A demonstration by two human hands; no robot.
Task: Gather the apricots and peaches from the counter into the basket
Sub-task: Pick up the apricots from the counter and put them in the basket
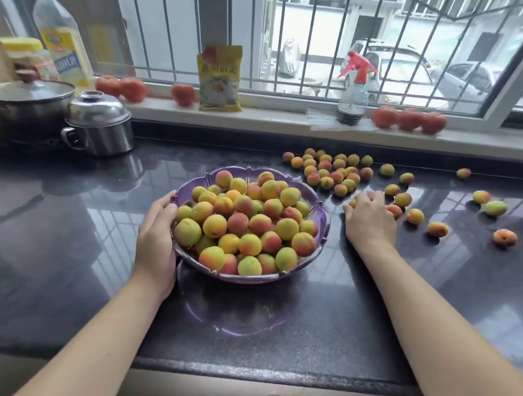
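A purple scalloped plastic basket [320, 215] sits near the middle of the dark polished stone desk [69, 216], heaped with small round yellow-and-red apricots and peaches [246, 221]. The left hand [156, 237] curls around the basket's left rim, fingers over the edge, touching it. Just right of the basket, the right hand [370, 218] lies palm down on the desk with its fingers curled over a few loose fruits; how many it holds cannot be told. A tight cluster of loose fruit [332, 171] lies beyond that hand towards the wall, and scattered single fruits [437, 229] spread off to the right. On the white window sill [274, 114] stand red tomatoes [409, 119], a yellow packet [220, 77] and a clear spray bottle with a red trigger [354, 90]. At far left are two lidded steel pots [100, 126] and a tall oil bottle [62, 35].
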